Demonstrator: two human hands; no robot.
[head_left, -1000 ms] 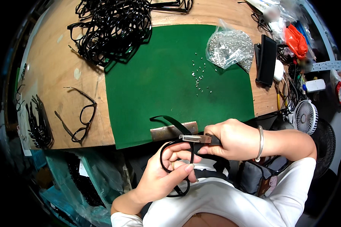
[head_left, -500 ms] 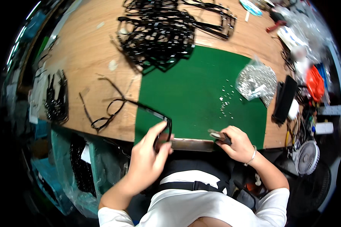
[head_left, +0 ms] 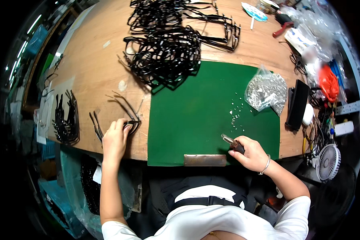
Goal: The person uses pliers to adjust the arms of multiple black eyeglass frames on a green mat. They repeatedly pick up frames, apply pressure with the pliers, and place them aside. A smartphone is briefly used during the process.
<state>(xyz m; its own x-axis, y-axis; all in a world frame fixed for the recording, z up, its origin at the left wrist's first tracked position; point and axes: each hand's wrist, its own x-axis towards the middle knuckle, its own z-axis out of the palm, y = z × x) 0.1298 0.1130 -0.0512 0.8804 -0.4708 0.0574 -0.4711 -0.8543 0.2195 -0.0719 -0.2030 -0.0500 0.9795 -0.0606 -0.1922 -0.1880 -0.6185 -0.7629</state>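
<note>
Near the counter's (head_left: 94, 84) front-left edge, the left hand (head_left: 115, 138) has its fingers drawn together over black eyeglass frames (head_left: 135, 125); the hand hides much, so I cannot tell how firmly it grips or whether two frames overlap there. The right hand (head_left: 248, 152) is curled round dark-handled pliers (head_left: 230, 141), their nose over the green mat (head_left: 184, 116).

Crossed temples could hook together and drag a frame off the edge, or bend a hinge if pulled. A sweep of the pliers could scatter the loose silvery bits (head_left: 233, 116) beyond them, and a knock could spill the clear plastic bag (head_left: 264, 89) of similar pieces.

A metal block (head_left: 205, 160) lies along the mat's front edge. Tangled eyeglass frames (head_left: 164, 56) heap behind the mat; more stand bunched at far left. To the right are a white fan (head_left: 328, 162), cables and a red bag (head_left: 328, 83).
</note>
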